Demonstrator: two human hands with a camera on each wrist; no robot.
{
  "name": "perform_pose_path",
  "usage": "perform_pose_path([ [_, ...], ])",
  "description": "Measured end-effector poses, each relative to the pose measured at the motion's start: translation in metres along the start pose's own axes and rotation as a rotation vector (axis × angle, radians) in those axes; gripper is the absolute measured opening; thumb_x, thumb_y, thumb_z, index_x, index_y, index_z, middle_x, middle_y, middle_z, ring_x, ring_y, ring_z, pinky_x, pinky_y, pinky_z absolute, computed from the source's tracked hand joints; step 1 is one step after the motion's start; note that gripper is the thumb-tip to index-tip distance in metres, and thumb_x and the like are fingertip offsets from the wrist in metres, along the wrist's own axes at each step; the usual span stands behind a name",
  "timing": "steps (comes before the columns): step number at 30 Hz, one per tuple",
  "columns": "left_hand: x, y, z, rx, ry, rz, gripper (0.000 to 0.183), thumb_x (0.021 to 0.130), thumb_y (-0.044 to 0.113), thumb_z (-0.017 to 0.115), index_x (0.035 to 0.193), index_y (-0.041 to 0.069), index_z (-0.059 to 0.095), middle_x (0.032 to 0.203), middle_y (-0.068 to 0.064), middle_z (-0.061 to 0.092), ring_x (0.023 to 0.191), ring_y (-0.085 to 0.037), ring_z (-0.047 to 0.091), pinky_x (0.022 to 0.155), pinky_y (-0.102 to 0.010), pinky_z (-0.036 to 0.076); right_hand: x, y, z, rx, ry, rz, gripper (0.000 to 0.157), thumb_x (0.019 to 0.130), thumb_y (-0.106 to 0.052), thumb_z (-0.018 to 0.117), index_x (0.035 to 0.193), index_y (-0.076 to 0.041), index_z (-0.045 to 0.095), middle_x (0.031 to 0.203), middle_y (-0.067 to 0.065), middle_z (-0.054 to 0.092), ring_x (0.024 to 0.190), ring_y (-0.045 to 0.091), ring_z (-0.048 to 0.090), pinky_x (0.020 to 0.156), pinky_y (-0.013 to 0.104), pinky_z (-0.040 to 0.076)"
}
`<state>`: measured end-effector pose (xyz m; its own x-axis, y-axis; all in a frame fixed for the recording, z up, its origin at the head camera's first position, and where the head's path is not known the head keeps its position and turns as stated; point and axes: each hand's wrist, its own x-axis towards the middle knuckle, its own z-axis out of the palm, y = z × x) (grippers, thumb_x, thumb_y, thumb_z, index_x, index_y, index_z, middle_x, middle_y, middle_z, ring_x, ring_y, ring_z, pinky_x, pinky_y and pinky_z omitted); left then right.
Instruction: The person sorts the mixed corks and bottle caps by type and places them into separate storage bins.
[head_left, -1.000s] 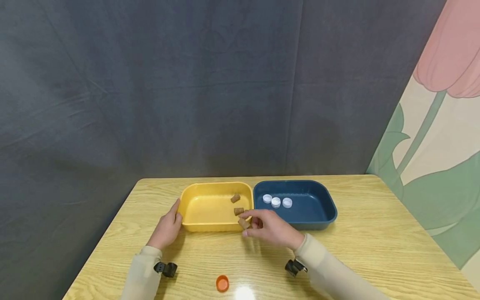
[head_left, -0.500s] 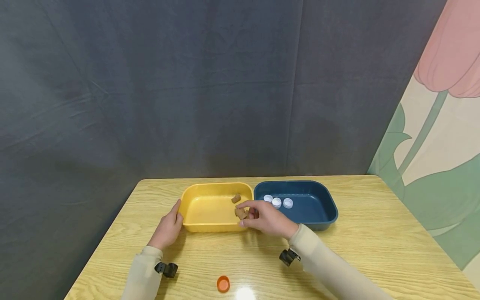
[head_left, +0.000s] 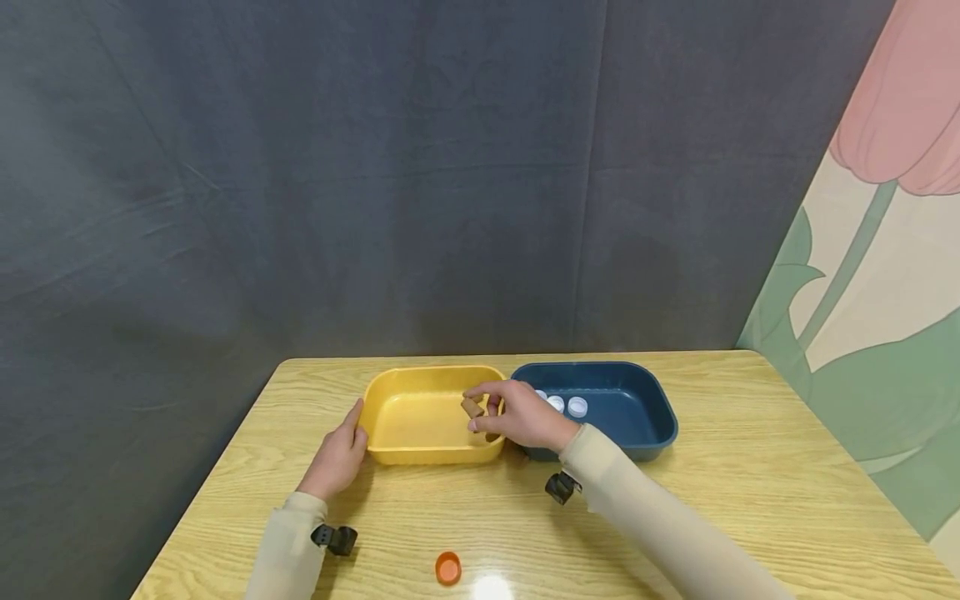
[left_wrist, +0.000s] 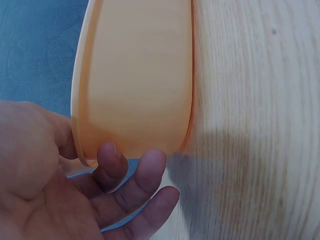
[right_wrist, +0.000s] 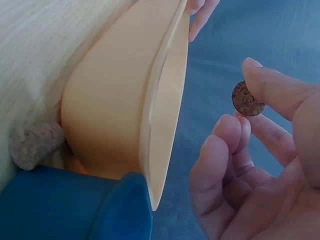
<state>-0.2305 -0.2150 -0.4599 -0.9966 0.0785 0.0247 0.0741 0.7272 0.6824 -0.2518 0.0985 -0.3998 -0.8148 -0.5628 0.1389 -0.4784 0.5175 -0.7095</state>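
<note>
My right hand (head_left: 528, 414) pinches a cork (head_left: 472, 407) between thumb and fingers above the right part of the yellow bin (head_left: 437, 456). In the right wrist view the round end of that held cork (right_wrist: 247, 99) shows, clear of the bin's rim. Another cork (right_wrist: 36, 145) lies on the table against the outside of the yellow bin, beside the blue bin (right_wrist: 65, 205). Corks in the bin are mostly hidden behind my right hand in the head view. My left hand (head_left: 336, 458) holds the yellow bin's left end, fingers bent against its outer wall (left_wrist: 125, 145).
To the right stands the blue bin, touching or nearly touching the yellow one, with several white bottle caps (head_left: 577, 407) inside, some partly covered by my hand. An orange cap (head_left: 448, 568) lies near the table's front. A dark curtain (head_left: 450, 183) hangs behind the wooden table (head_left: 750, 467).
My right hand has moved left and away from me with a cork, from the yellow bin's front right corner to over its inside. The left hand stays on the bin.
</note>
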Motion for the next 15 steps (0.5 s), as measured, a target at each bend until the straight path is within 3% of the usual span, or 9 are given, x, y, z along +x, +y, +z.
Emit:
perform_pose_path([
  [8,0.0,0.0,0.001,0.0,0.0,-0.005,0.055,0.109,0.014,0.03,0.159,-0.001,0.015,0.065,-0.008,0.051,0.053,-0.016,0.045,0.051,-0.027,0.039,0.02,0.004,0.002,-0.053,-0.005,0.032,0.044,0.09,-0.023,0.076,0.131,-0.01,0.067,0.08,0.0,0.058,0.068,0.015,0.052,0.057,0.026,0.041],
  [15,0.001,-0.001,0.001,0.006,0.0,-0.012,0.056,0.108,0.015,0.03,0.16,0.0,0.015,0.064,-0.006,0.051,0.053,-0.016,0.045,0.051,-0.027,0.04,0.038,0.008,0.005,-0.088,-0.042,0.055,0.045,0.091,-0.027,0.075,0.132,-0.011,0.066,0.075,-0.001,0.059,0.058,0.012,0.049,0.055,0.026,0.041],
])
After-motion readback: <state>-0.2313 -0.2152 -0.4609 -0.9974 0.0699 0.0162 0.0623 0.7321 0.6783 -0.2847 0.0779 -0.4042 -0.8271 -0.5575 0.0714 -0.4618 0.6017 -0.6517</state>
